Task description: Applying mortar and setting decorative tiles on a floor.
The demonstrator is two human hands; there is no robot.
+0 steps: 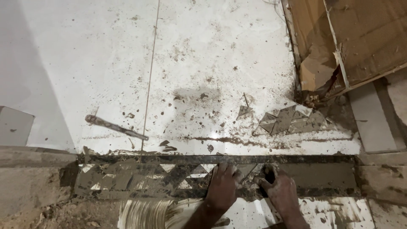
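Note:
My left hand (223, 185) lies flat, fingers spread, on a band of small triangular tile pieces (169, 174) set in wet grey mortar between two dark border strips (220, 159). My right hand (280, 188) is beside it on the right, fingers curled over a dark object at the mortar; what it grips is too smeared to make out. Right of the hands the band is bare grey mortar (322, 174).
A mud-caked metal tool (115, 127) lies on the dirty white floor tile (203, 63). Loose triangular tile pieces (285, 119) sit at the right, below torn cardboard (356, 38). Rough concrete (29, 178) flanks the band.

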